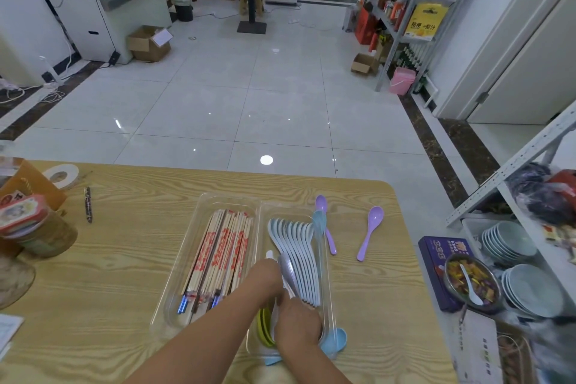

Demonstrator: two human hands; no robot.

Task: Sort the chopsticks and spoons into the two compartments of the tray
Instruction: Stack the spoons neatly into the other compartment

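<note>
While the spoons [296, 246] are being gathered in the right compartment of the clear tray [182, 262], both hands are being held close together at that compartment's near end. A grey spoon [288, 271] is being pinched by the left hand [265, 279]. The right hand [299, 324] is being held with fingers curled downward over green spoons [265, 329] and beside a blue spoon [335, 341]; whether anything is being gripped there cannot be told. The chopsticks [223, 252] are being carried in the left compartment, laid lengthwise. The tray is being carried at the middle of the surface [124, 259], toward its near edge. Two purple spoons [371, 232] are being left outside, between the tray and the right edge of the surface, one just beside the tray wall.

The step in hand is being judged as nesting the grey spoon against the row. It is being advised that the bowl be turned the same way as the row, the handle laid parallel, and the loose coloured spoons steadied meanwhile, so the row is not tipped. The purple spoons are being judged outstanding.
</note>
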